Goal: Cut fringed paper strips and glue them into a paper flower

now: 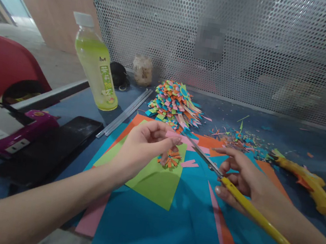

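A pink paper strip (pixel 189 140) is pinched between the thumb and fingers of my left hand (pixel 151 138). In my right hand (pixel 239 175) are yellow-handled scissors (pixel 259 217), their metal blades pointing up and left toward the strip. Under my left hand an orange paper rosette (pixel 172 159) rests on a green sheet (pixel 155 187). Just right of the rosette lies a small slit pink piece (pixel 190 164). Blue sheets (pixel 145 230) are spread beneath, with orange and pink edges showing.
Behind the sheets stands a heap of multicoloured fringed paper (pixel 175 103); paper scraps (pixel 240 140) lie to its right. A yellow glue gun (pixel 310 184) is at the right. Leftward are clear sticks (pixel 125 114), a drink bottle (pixel 97 68), a black phone (pixel 63 143) and a purple power strip (pixel 29 132).
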Demonstrator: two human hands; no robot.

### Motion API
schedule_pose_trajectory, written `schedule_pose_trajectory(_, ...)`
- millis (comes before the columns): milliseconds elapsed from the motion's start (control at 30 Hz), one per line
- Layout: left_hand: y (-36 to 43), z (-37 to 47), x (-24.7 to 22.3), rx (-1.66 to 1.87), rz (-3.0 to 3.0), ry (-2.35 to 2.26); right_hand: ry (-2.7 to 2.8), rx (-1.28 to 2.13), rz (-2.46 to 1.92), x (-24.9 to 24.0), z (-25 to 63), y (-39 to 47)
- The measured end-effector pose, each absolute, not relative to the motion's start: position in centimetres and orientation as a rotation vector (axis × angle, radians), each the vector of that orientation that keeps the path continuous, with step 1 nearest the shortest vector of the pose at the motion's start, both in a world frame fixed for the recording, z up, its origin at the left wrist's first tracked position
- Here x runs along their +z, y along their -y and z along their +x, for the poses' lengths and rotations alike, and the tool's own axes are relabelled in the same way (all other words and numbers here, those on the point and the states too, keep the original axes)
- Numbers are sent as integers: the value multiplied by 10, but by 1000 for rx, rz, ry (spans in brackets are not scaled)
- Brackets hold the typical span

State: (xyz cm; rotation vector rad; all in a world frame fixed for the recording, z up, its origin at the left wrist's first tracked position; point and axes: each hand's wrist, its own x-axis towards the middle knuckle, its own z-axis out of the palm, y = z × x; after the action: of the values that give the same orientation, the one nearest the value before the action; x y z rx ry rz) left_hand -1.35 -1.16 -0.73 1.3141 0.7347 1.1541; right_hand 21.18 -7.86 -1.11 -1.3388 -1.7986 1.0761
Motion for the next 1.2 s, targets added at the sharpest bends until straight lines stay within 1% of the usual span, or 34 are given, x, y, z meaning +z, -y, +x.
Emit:
schedule_pose_trajectory(500,14,-13,-6,1131,1349,-750,1856,994,-1343,-15,214,80)
schedule_pose_trajectory(1200,15,-13,-5,1121,1344,-785,1815,1066,-1368,-12,214,79)
